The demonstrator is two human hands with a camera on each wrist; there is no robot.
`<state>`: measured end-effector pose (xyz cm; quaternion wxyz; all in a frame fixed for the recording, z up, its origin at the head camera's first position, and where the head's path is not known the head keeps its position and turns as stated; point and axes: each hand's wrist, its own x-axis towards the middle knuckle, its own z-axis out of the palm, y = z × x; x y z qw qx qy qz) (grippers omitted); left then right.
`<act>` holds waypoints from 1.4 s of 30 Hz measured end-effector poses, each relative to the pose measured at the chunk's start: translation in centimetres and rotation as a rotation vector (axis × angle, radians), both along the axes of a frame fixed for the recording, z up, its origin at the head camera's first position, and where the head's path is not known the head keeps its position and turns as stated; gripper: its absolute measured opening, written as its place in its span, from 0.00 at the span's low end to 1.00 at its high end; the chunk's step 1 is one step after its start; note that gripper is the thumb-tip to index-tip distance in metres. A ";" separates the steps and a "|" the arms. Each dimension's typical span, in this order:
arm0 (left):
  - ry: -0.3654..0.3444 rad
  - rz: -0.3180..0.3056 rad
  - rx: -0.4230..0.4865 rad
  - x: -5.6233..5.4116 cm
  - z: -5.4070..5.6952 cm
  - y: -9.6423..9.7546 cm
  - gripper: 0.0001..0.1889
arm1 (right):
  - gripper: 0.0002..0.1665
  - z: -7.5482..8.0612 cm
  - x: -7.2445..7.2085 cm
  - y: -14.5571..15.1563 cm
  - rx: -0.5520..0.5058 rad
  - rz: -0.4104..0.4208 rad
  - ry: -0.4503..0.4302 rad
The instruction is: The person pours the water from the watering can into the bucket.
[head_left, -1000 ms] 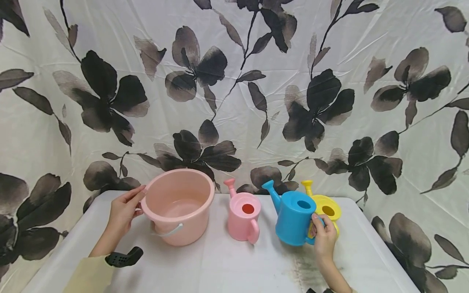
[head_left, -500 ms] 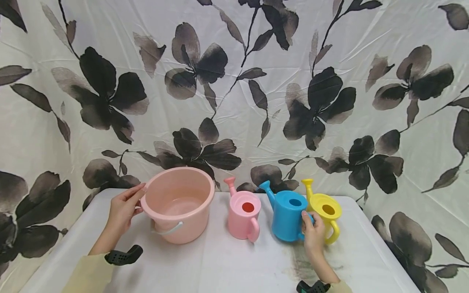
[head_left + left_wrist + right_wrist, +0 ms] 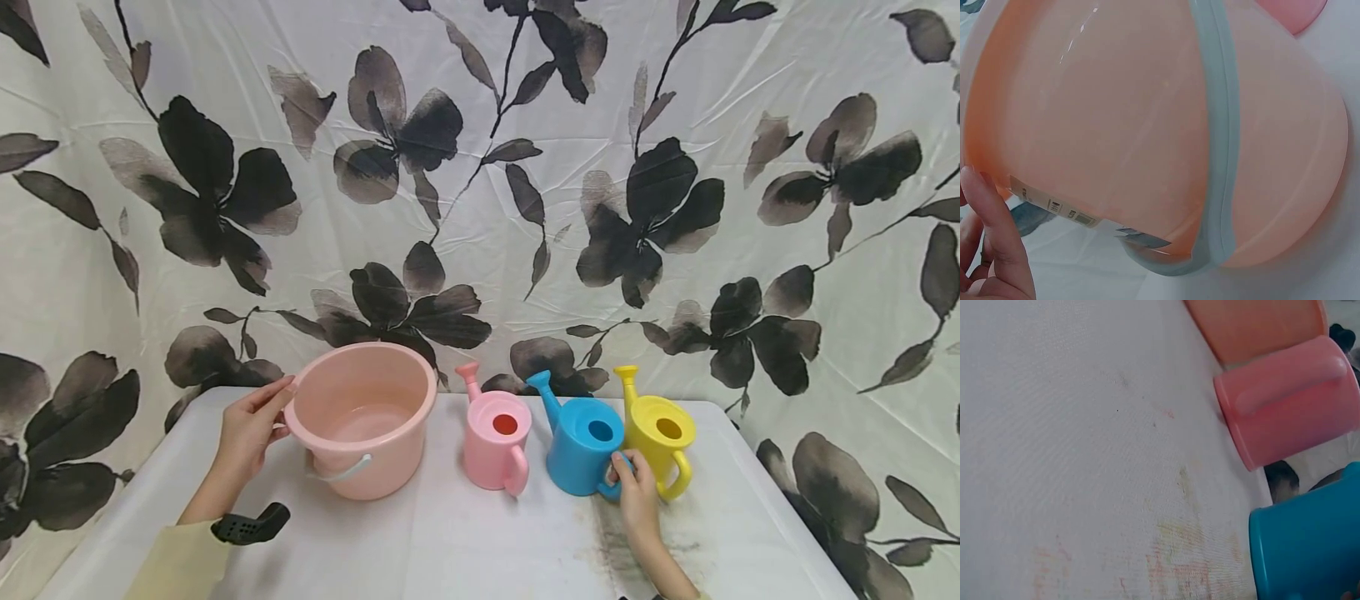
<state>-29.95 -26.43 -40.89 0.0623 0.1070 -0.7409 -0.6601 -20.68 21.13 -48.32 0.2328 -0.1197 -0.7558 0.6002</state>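
Observation:
A pale pink bucket [image 3: 386,462] with a light blue handle [image 3: 1221,125] stands at the left of the table. My left hand [image 3: 249,423] holds its left rim between thumb and fingers. Right of it stands a small pink watering can [image 3: 486,454]. A blue watering can [image 3: 576,462] sits beside that one, its spout pointing up and to the left. My right hand [image 3: 637,498] grips the blue can's handle; in the right wrist view the hand is almost wholly out of frame. A yellow watering can [image 3: 648,442] stands just right of the blue one, apart from it.
The white table [image 3: 465,550] bears a greenish, reddish stain [image 3: 1179,550] near its front right. A floral cloth [image 3: 525,100] hangs behind the table's back edge. The bucket has a label [image 3: 1060,203] on its side.
My right hand has shifted the blue watering can to the left, away from the yellow one, and set it down on the table. The left hand and the bucket have stayed put.

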 end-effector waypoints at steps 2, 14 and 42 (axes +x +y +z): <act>0.002 0.000 0.011 -0.1 -0.1 -0.1 0.34 | 0.15 0.1 0.2 0.3 0.002 0.018 -0.040; 0.058 0.007 0.048 -0.2 -0.8 -0.1 0.34 | 0.17 0.8 1.1 1.4 0.067 0.106 -0.146; 0.025 -0.012 0.068 -1.1 -1.1 -0.5 0.31 | 0.21 4.1 5.1 5.2 0.529 -0.029 0.195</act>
